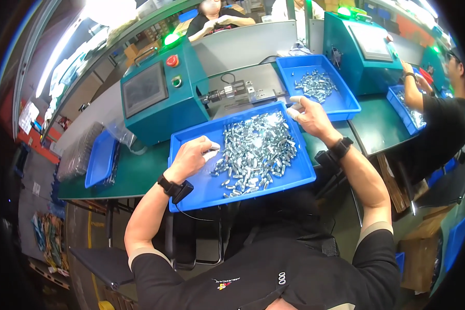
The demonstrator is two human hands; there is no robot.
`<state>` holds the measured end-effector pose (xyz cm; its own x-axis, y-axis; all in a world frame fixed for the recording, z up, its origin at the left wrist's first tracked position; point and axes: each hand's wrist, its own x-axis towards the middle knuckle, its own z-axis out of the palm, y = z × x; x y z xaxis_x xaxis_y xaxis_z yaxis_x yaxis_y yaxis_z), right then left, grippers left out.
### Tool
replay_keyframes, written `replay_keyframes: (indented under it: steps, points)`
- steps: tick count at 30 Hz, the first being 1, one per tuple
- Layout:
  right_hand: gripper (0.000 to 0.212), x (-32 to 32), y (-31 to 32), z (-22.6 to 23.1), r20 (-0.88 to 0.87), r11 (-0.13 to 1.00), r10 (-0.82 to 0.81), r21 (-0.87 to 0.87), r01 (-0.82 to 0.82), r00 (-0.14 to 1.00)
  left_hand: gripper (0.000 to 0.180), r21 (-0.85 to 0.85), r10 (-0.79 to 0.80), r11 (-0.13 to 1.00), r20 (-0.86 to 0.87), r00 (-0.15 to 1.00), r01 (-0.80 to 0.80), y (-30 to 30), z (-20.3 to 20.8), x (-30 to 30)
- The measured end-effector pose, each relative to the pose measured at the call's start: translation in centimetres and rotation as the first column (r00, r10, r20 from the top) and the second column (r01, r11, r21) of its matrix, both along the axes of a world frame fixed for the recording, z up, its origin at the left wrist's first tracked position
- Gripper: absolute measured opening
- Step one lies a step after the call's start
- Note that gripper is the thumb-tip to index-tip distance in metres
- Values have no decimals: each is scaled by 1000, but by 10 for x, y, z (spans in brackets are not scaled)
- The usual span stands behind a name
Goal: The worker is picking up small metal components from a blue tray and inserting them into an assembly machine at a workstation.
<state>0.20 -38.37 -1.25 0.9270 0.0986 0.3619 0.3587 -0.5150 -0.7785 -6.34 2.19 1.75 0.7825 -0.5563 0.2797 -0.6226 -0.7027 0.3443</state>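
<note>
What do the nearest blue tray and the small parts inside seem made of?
Blue tray: likely moulded plastic, smooth, judging by its uniform colour and soft sheen.
Small parts: probably metal, bright and silvery, judging by their sharp glints.

Metal parts (261,147) lie mostly in the right of the near tray (188,188) on the counter (139,185); behind stands a machine (163,121), between a left tray (101,160) and a far-right tray (341,112).
</note>
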Motion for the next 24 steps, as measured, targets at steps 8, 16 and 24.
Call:
replay_keyframes:
  steps: [8,16,24]
  points:
    - [36,23,5,-13,302,989,-142,2,149,943,17,-185,62,982,133,989,-37,-72,39,69]
    - [27,29,-2,-33,368,968,-240,160,193,898,19,-38,14,999,315,949,-3,-114,41,164]
    - [25,26,-4,-25,347,980,-178,143,136,921,17,82,-6,996,333,943,-23,-127,26,203]
